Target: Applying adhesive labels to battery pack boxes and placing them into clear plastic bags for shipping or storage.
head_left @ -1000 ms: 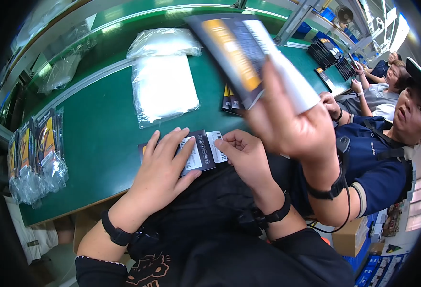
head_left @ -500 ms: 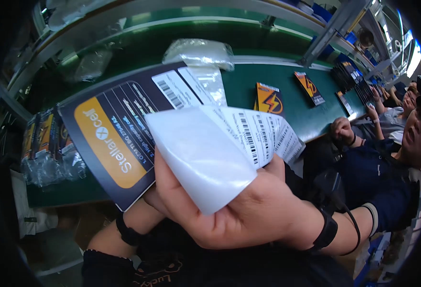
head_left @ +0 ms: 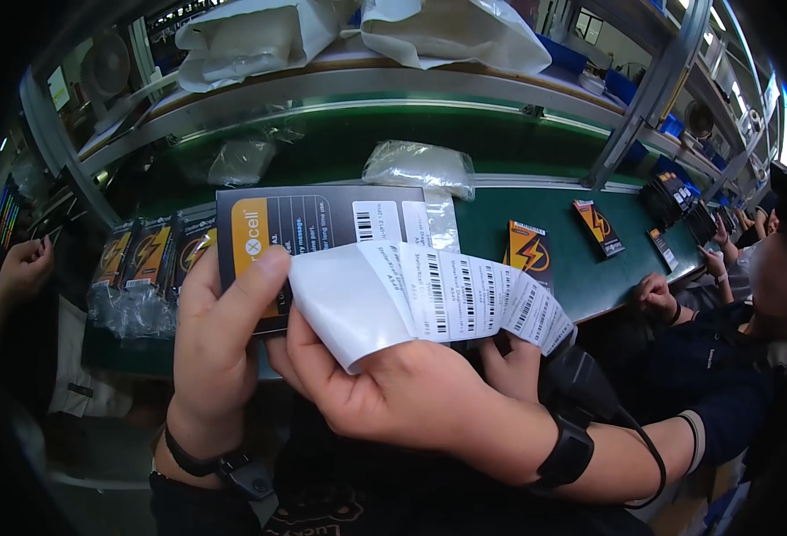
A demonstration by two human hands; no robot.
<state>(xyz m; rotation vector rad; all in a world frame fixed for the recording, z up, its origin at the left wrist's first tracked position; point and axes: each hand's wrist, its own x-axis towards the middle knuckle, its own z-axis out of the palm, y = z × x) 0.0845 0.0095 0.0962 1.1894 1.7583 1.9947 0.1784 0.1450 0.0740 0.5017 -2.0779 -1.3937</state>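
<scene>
A black box (head_left: 237, 210) with an orange panel stands tilted in front of me, white barcode labels on its face. My left hand (head_left: 219, 339) grips its left side, thumb across the front. My right hand (head_left: 402, 389) is closed on a curling strip of white barcode labels (head_left: 451, 290). The strip's blank near end lies over my fingers, in front of the box; its far end trails right. More fingers (head_left: 509, 362) show under that far end; whose they are I cannot tell. Both my wrists carry black bands. The fingers behind the box are hidden.
Bagged black-and-orange boxes (head_left: 147, 259) lie left on the green table (head_left: 478, 210). Clear plastic bags (head_left: 416, 165) lie behind; more boxes (head_left: 529, 246) stand right. A shelf (head_left: 322, 85) crosses the back. A co-worker (head_left: 715, 330) sits right; another person's hand (head_left: 22, 272) shows left.
The box has turned more upright and sits farther away. My left thumb has come round onto its front. My right hand and the label strip have shifted left and away from the camera.
</scene>
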